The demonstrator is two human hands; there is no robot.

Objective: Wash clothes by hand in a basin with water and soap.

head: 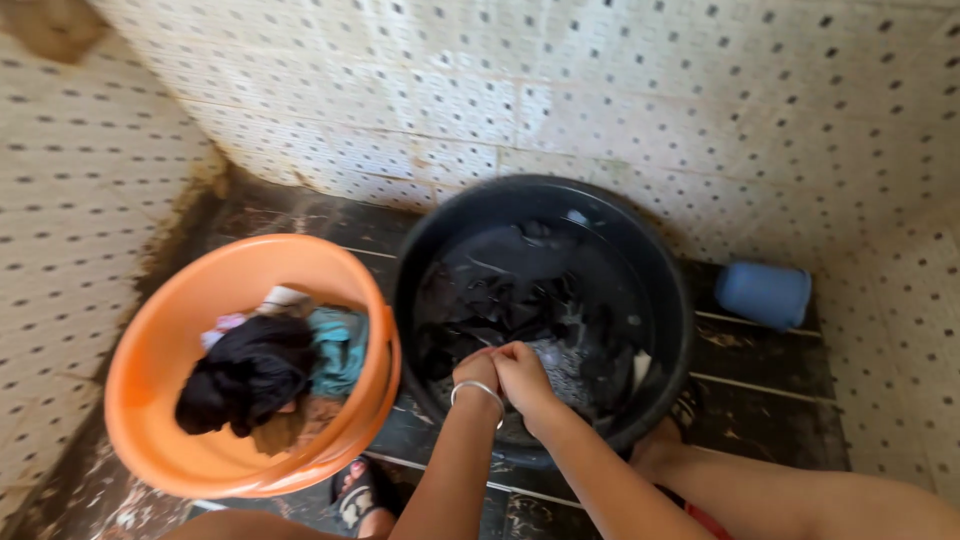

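A black tub (pixel 430 250) stands on the dark floor and holds soapy water and dark wet clothes (pixel 500 290). Both of my hands are in it at the near edge, pressed together. My left hand (pixel 475 370), with a thin bangle on the wrist, and my right hand (pixel 520 372) are both closed on a bunch of the dark cloth, which shows just beyond the knuckles. My forearms reach in from the bottom of the frame.
An orange tub (pixel 150 360) on the left holds a black garment (pixel 250 375), a teal cloth (pixel 340 345) and other pieces. A blue cup (pixel 763 293) lies on its side at the right by the dotted tile wall. My sandalled foot (pixel 355 495) is below the orange tub.
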